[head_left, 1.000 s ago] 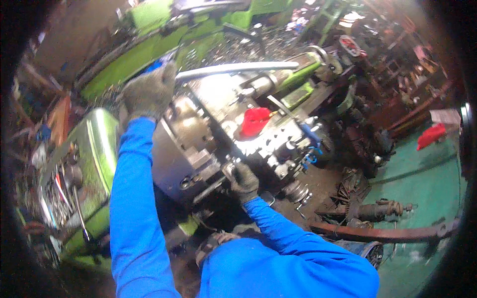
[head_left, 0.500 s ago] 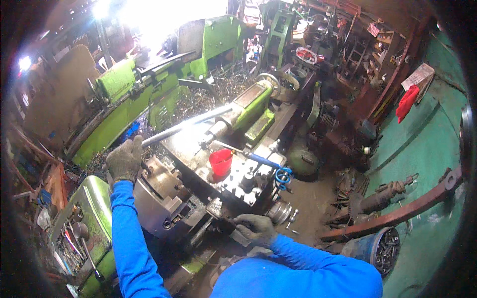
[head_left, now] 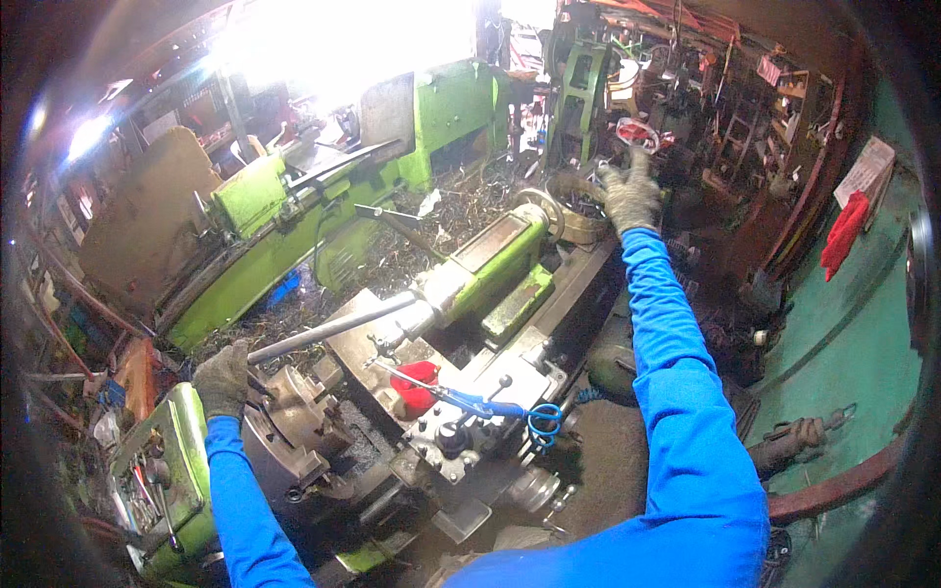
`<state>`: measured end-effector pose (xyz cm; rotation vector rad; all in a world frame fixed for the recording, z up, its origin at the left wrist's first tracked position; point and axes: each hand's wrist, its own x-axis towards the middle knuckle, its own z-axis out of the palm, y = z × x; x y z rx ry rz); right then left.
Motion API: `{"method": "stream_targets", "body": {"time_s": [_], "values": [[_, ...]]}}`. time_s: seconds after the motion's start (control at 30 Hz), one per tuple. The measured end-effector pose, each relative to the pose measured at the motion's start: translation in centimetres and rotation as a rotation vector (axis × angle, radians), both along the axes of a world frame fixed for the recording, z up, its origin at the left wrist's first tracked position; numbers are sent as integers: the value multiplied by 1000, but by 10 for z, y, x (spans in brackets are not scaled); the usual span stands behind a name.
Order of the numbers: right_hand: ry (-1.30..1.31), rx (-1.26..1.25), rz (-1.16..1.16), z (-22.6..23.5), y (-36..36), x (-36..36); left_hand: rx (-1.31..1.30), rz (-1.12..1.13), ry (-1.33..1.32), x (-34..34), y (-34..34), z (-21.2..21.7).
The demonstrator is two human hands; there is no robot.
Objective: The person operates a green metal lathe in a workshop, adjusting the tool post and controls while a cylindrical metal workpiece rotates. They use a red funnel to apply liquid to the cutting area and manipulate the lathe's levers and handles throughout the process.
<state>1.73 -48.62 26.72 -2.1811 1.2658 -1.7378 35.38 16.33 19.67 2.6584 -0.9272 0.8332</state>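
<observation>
I see left hand [head_left: 223, 377] gloved, fist wrapped round steel bar [head_left: 333, 328] above lathe chuck [head_left: 294, 431]; right hand [head_left: 630, 196] spread, fingers touching tailstock handwheel [head_left: 549, 211], far end from chuck.

A pale rectangular sign or card [head_left: 865, 169], whitish with a pinkish tint, is seen on the green wall at upper right, just above a hanging red cloth [head_left: 845, 233]. Its markings are too small to tell. No screens or packages are made out.
</observation>
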Motion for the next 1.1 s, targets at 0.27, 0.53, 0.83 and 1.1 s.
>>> {"method": "stream_targets", "body": {"time_s": [0.27, 0.53, 0.83, 1.1], "values": [[44, 71, 139, -190, 126, -119, 27, -99, -114, -2, 27, -7], [211, 732, -133, -367, 379, -367, -32, -187, 149, -35, -14, 21], [126, 575, -427, -270, 489, -463, 103, -223, 474, 98, 25, -46], [313, 426, -863, -241, 492, -678, 275, -329, 22, 115, 32, -55]]}}
